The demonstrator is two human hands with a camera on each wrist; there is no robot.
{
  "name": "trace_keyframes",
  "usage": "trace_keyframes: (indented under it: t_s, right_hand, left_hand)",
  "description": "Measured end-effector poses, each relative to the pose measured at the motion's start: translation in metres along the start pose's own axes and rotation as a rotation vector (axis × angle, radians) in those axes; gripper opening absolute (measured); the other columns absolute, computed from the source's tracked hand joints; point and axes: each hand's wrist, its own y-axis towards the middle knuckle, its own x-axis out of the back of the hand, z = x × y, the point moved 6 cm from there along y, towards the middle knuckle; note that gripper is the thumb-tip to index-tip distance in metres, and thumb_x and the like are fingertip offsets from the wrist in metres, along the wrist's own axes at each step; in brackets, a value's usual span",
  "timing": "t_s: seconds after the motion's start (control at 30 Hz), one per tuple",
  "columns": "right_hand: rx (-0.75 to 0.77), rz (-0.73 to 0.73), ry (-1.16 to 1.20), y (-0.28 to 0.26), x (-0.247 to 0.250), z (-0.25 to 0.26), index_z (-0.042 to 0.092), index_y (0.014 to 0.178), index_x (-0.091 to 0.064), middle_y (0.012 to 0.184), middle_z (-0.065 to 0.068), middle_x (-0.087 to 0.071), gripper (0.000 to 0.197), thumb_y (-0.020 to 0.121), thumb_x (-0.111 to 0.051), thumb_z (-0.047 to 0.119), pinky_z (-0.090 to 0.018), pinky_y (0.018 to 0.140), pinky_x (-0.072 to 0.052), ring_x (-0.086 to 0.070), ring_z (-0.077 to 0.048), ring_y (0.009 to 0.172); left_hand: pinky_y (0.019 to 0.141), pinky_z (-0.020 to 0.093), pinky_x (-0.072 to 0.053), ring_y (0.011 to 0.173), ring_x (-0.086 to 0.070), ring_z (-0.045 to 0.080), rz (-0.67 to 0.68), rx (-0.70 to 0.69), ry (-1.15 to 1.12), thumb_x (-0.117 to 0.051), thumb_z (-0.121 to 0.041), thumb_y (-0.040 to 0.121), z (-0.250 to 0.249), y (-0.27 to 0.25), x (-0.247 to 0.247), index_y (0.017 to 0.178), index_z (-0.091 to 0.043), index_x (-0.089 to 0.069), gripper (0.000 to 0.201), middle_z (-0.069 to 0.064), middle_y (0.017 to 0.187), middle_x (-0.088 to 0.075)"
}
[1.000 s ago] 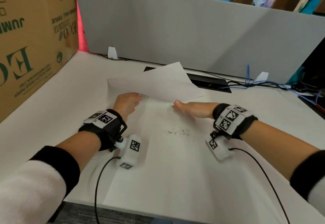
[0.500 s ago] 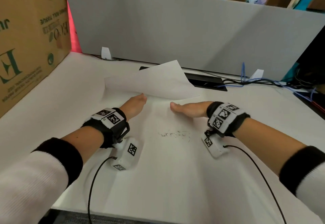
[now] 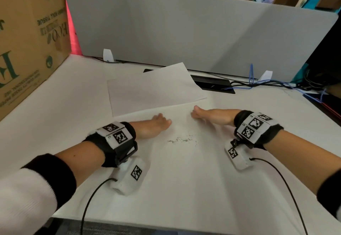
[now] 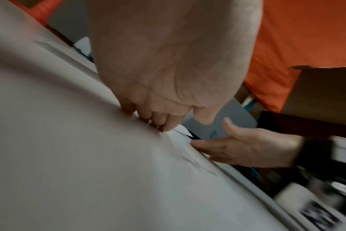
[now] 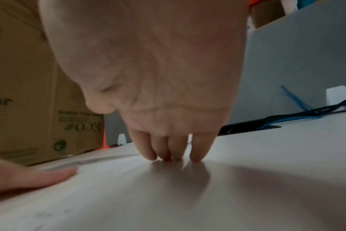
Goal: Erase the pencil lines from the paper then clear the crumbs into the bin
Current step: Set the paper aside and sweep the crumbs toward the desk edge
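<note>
Between the flat, empty left hand (image 3: 156, 126) and right hand (image 3: 212, 117), crumbs (image 3: 181, 139) sit light and scatter-prone; thin, floppy paper (image 3: 153, 91) wants an edge grip.

You sit at a white desk (image 3: 55, 105). A grey partition panel (image 3: 184, 32) stands along its far edge, held by white clips (image 3: 108, 55). Just in front of the panel, a black cable slot (image 3: 212, 85) is sunk into the desk, with blue and black cables (image 3: 258, 83) running from it toward the panel's right end. At the panel's left end stands a large cardboard box (image 3: 27, 41). Behind the panel you see pink and blue cloth and brown wooden posts.
</note>
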Motion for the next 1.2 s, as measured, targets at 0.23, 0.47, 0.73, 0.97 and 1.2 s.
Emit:
trace_keyframes:
  t_s: [0.23,0.47,0.73,0.97,1.2]
  right_hand:
    - [0.049,0.156,-0.097,-0.006,-0.045,-0.002,0.032,0.148,0.000,0.157,0.013,0.002,0.081,0.080,-0.008,0.075,-0.034,0.120,0.002,-0.001,-0.005,0.144]
    - [0.119,-0.054,0.171,-0.027,-0.024,-0.012,0.031,0.144,-0.028,0.151,0.014,-0.027,0.070,0.087,-0.008,0.066,-0.027,0.117,-0.008,-0.021,-0.005,0.141]
    - [-0.035,-0.018,0.103,-0.020,-0.028,-0.016,0.019,0.149,-0.018,0.156,0.005,-0.016,0.071,0.092,-0.011,0.061,-0.031,0.119,-0.010,-0.016,-0.012,0.144]
    - [0.163,0.224,0.176,-0.045,-0.080,-0.005,0.034,0.146,-0.018,0.149,0.025,-0.017,0.069,0.086,-0.012,0.068,-0.026,0.118,-0.003,-0.014,0.004,0.138]
    - [0.056,-0.110,0.184,-0.050,-0.026,-0.022,0.022,0.148,-0.016,0.154,0.013,-0.015,0.065,0.094,-0.007,0.055,-0.023,0.115,-0.004,-0.012,-0.004,0.143]
  left_hand:
    - [0.110,0.019,-0.026,0.131,-0.040,0.010,0.069,-0.166,-0.252,-0.027,-0.045,0.099,-0.012,-0.027,-0.028,0.137,-0.013,-0.047,0.053,-0.001,0.144,-0.043]
    - [0.116,0.034,-0.011,0.144,-0.015,0.022,-0.194,0.051,-0.075,-0.016,-0.049,0.099,0.011,-0.032,-0.006,0.147,-0.007,-0.024,0.064,0.009,0.156,-0.017]
    - [0.118,0.029,0.003,0.145,0.005,0.008,0.129,-0.097,-0.146,-0.014,-0.048,0.099,-0.030,-0.049,-0.057,0.150,-0.017,-0.006,0.060,-0.004,0.157,0.000]
    - [0.118,0.035,0.002,0.144,0.015,0.022,-0.019,0.081,0.265,-0.024,-0.037,0.102,0.006,-0.041,-0.024,0.148,-0.007,0.009,0.065,0.009,0.156,0.019]
    - [0.115,0.029,0.006,0.142,0.020,0.015,0.230,-0.088,0.400,-0.022,-0.046,0.100,-0.022,-0.058,-0.067,0.148,-0.010,0.013,0.070,0.005,0.154,0.025]
